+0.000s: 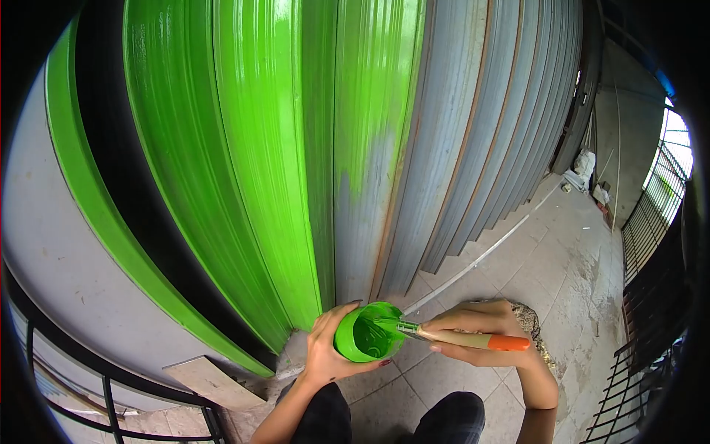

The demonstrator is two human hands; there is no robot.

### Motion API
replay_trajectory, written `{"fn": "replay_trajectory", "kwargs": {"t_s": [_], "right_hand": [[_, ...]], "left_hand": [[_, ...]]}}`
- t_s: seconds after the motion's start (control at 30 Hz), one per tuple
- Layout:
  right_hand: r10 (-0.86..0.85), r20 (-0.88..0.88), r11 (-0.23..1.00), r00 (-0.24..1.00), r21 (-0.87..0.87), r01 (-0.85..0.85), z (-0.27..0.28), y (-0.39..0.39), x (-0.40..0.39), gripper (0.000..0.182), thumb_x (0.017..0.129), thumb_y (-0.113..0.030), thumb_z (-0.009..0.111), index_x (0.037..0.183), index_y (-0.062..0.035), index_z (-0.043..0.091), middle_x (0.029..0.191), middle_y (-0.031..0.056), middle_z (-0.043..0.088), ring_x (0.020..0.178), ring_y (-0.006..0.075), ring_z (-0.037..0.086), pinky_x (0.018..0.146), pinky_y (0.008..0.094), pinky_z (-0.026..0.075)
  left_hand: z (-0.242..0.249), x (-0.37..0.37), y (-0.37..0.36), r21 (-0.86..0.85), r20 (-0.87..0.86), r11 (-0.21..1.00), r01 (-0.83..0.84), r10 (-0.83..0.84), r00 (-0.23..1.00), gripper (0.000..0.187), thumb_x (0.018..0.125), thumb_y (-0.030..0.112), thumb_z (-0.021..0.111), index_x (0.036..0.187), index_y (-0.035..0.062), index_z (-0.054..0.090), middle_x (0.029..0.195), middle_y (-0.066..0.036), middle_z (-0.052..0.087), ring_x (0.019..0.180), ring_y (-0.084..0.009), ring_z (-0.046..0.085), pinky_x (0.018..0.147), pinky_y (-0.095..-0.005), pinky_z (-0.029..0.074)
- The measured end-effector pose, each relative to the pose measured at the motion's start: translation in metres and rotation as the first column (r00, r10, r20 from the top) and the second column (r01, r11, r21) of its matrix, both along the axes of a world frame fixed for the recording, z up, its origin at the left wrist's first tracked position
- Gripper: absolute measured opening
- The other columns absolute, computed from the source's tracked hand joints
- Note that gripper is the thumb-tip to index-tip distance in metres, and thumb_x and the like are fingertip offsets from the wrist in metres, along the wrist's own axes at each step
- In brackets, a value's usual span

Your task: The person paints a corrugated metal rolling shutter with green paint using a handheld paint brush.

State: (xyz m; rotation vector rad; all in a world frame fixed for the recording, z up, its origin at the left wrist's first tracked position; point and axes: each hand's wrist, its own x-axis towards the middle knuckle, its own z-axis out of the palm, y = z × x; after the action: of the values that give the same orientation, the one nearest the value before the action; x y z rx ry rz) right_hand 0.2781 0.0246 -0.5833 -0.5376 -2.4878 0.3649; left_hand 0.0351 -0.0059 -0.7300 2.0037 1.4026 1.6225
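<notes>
Over a tiled floor (pixel 532 259), a person's left hand (pixel 324 348) is wrapped around a green cup (pixel 345 342), near the lower edge of a green-and-grey ribbed panel (pixel 259 148). The right hand (pixel 484 322) grips a paintbrush (pixel 473 340) lying roughly crosswise, its bristle end pointing left into the cup; no writing is readable.

Daylight, moderately bright; glossy glare streaks the green panels (pixel 259 148) at upper left; the opening (pixel 675 127) at upper right is overexposed; strong fisheye bending, black corners.
</notes>
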Motion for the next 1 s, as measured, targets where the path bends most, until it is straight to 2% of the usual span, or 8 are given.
{"fn": "replay_trajectory", "kwargs": {"t_s": [0.07,0.2,0.33,0.53,0.63,0.73,0.93,1.0], "right_hand": [[0.006,-0.031,0.993,0.999,-0.119,-0.01,-0.005,-0.003,0.004,0.024,0.079,-0.011,0.078,0.102,-0.0114,0.074,0.087,0.0038,0.073,0.07,0.0186,0.071,0.058,0.027,0.055],[0.107,-0.077,0.973,0.991,-0.195,-0.12,-0.011,-0.005,-0.005,0.021,0.082,-0.011,0.075,0.103,-0.0109,0.075,0.093,0.0071,0.074,0.076,0.0214,0.072,0.063,0.0283,0.057],[0.146,-0.088,0.963,0.985,-0.214,-0.162,-0.027,-0.006,-0.017,0.024,0.084,-0.01,0.073,0.108,-0.0122,0.072,0.085,0.0086,0.072,0.068,0.0234,0.069,0.058,0.0315,0.055],[0.049,-0.057,0.988,0.997,-0.146,-0.057,-0.043,-0.005,-0.035,0.017,0.083,-0.013,0.071,0.1,-0.0129,0.068,0.075,0.0085,0.068,0.06,0.0262,0.066,0.053,0.0337,0.052],[0.051,-0.099,0.976,0.994,-0.204,-0.07,-0.056,0.001,-0.04,0.019,0.081,-0.012,0.07,0.099,-0.014,0.068,0.075,0.0091,0.068,0.063,0.0286,0.066,0.055,0.0363,0.052],[0.102,0.001,0.981,0.995,-0.166,-0.1,-0.064,0.007,-0.041,0.02,0.078,-0.011,0.071,0.098,-0.0145,0.068,0.076,0.0093,0.068,0.065,0.0296,0.067,0.057,0.038,0.052],[0.128,0.047,0.98,0.991,-0.158,-0.119,-0.06,0.008,-0.043,0.021,0.078,-0.011,0.07,0.099,-0.0153,0.071,0.079,0.0085,0.069,0.068,0.0301,0.066,0.06,0.0378,0.052],[0.126,0.012,0.974,0.992,-0.19,-0.121,-0.056,0.008,-0.042,0.019,0.08,-0.01,0.071,0.098,-0.012,0.072,0.082,0.0085,0.07,0.07,0.0259,0.069,0.062,0.0349,0.054]], "left_hand": [[-0.002,-0.001,0.002,0.061,-0.033,0.998,-0.021,0.023,0.999,0.087,0.047,0.034,0.094,0.12,0.0007,0.06,0.115,-0.016,0.065,0.107,-0.0313,0.063,0.096,-0.0419,0.045],[-0.001,-0.003,0.006,0.218,-0.143,0.976,-0.017,0.049,0.989,0.085,0.048,0.033,0.093,0.12,0.0008,0.06,0.117,-0.015,0.064,0.111,-0.0312,0.061,0.097,-0.0435,0.043],[-0.002,-0.003,0.007,0.303,-0.2,0.953,-0.012,0.076,0.977,0.083,0.049,0.031,0.092,0.12,0.0002,0.06,0.118,-0.014,0.064,0.114,-0.0309,0.059,0.099,-0.0458,0.042],[-0.003,-0.002,0.006,0.287,-0.235,0.958,0.017,0.053,0.971,0.082,0.049,0.029,0.091,0.118,-0.0014,0.06,0.119,-0.015,0.064,0.114,-0.031,0.059,0.099,-0.0465,0.042],[-0.003,-0.002,0.008,0.327,-0.219,0.945,0.019,0.056,0.974,0.082,0.048,0.033,0.094,0.113,-0.004,0.061,0.113,-0.018,0.066,0.106,-0.0352,0.063,0.093,-0.0459,0.047],[-0.003,-0.002,0.009,0.327,-0.217,0.944,0.037,0.037,0.975,0.084,0.046,0.032,0.095,0.114,-0.0042,0.061,0.113,-0.019,0.065,0.106,-0.0353,0.064,0.093,-0.0454,0.047],[-0.002,-0.001,0.007,0.276,-0.154,0.961,0.005,0.039,0.987,0.086,0.045,0.038,0.095,0.114,-0.0011,0.062,0.114,-0.015,0.067,0.109,-0.0319,0.063,0.097,-0.0446,0.045],[-0.003,-0.002,0.007,0.268,-0.161,0.963,0.017,0.027,0.987,0.088,0.044,0.039,0.095,0.115,-0.0009,0.062,0.115,-0.015,0.067,0.109,-0.0316,0.063,0.097,-0.0447,0.045]]}}
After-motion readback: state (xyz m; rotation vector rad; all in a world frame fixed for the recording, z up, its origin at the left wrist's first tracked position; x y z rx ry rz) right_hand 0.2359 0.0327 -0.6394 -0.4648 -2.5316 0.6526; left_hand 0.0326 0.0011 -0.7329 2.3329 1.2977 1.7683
